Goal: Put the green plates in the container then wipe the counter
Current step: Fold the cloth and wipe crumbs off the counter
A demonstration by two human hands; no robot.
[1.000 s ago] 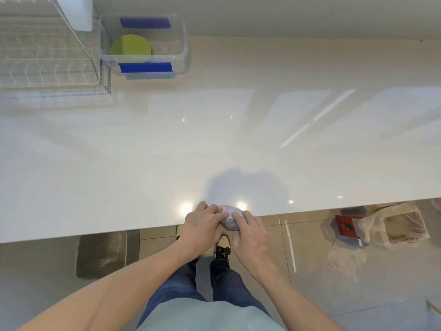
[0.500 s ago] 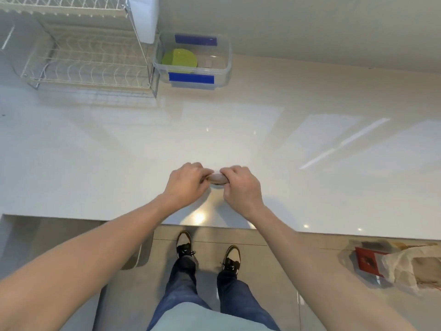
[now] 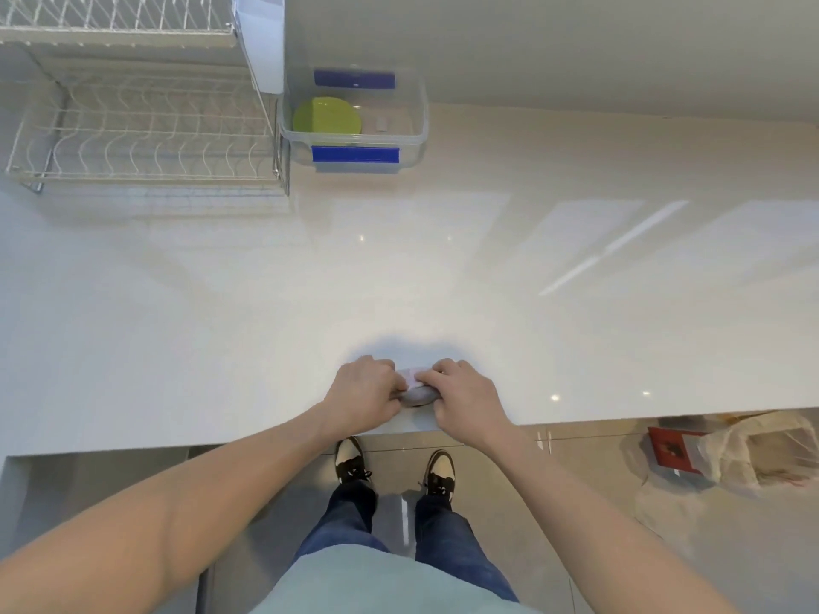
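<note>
The green plates (image 3: 327, 116) lie stacked flat inside the clear container (image 3: 419, 126), which stands at the back of the counter (image 3: 221, 303) just beside the wire rack (image 3: 142, 126), so I judge the first half of the job done; how many plates are in the stack I cannot tell from here, but I see no green plate anywhere else on the counter or in the rack. What is left is the wiping. My left hand (image 3: 363, 394) and my right hand (image 3: 465, 401) are side by side near the front edge of the counter, both curled shut on a small pale cloth (image 3: 416, 385) that is bunched up between them; only a strip of it shows past my knuckles, and it looks pressed down against the surface. The container is well apart from my hands, at the far side, with the broad middle of the counter between us. The counter is glossy and bright with reflections, and I cannot make out any streak, smear or damp patch that would show which parts have been covered, so I cannot say how much of the wiping is finished. By my reckoning I am in the wiping step itself, working at the near edge, with the wide spread to either side and toward the back perhaps yet to be done.
</note>
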